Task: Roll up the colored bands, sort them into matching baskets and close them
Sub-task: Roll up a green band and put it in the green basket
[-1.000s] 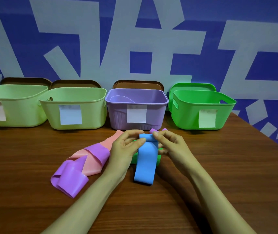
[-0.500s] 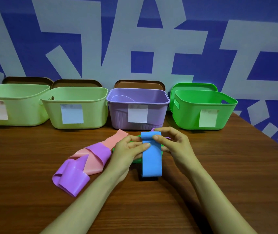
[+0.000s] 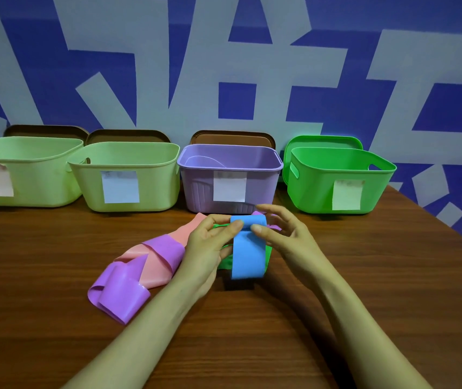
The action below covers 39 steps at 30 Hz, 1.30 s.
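Observation:
A blue band (image 3: 248,252) hangs just above the table, its top end curled into a small roll. My left hand (image 3: 210,242) pinches that roll from the left, and my right hand (image 3: 286,234) pinches it from the right with its other fingers spread. A green band (image 3: 225,262) lies under the blue one, mostly hidden. To the left, a purple band (image 3: 123,290) and a pink band (image 3: 157,262) lie overlapped on the table. Along the back stand two pale green baskets (image 3: 27,155) (image 3: 128,161), a purple basket (image 3: 230,161) and a bright green basket (image 3: 339,164), all open.
Brown lids (image 3: 232,136) lean on the wall behind the first three baskets, a green lid (image 3: 322,141) behind the bright green one. Each basket carries a paper label (image 3: 230,186). The wooden table (image 3: 392,276) ends diagonally at the right.
The roll at the blue band's top has grown and the hanging part has shortened, its lower end drawing up and away from me.

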{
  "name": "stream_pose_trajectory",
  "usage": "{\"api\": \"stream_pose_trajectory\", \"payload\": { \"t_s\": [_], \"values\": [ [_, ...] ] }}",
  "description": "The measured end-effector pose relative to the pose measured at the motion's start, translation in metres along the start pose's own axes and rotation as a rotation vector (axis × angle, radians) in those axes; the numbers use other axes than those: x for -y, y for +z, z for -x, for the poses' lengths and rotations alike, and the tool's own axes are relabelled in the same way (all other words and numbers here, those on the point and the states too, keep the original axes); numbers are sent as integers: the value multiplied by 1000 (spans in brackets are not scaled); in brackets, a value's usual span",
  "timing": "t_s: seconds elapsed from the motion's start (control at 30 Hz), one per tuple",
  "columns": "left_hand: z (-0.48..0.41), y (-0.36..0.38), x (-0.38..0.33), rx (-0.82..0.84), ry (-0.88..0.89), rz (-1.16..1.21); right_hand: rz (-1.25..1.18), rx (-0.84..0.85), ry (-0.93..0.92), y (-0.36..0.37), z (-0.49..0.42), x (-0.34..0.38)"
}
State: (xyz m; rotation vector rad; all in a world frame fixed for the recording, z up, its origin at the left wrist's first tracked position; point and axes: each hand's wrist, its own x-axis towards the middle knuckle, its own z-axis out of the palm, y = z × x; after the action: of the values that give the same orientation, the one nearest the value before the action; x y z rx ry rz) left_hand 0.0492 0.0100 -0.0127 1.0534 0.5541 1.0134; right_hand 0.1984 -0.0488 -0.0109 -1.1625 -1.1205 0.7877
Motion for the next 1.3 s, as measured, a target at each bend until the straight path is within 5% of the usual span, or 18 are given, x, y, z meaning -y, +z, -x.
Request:
{"api": "stream_pose_trajectory", "payload": {
  "t_s": [0.5, 1.3],
  "values": [
    [-1, -4, 9, 51, -81, -193, -92, -31, -18, -1, 0, -1],
    [0, -1, 5, 16, -38, -110, 52, 48, -14, 2, 0, -3]
  ]
}}
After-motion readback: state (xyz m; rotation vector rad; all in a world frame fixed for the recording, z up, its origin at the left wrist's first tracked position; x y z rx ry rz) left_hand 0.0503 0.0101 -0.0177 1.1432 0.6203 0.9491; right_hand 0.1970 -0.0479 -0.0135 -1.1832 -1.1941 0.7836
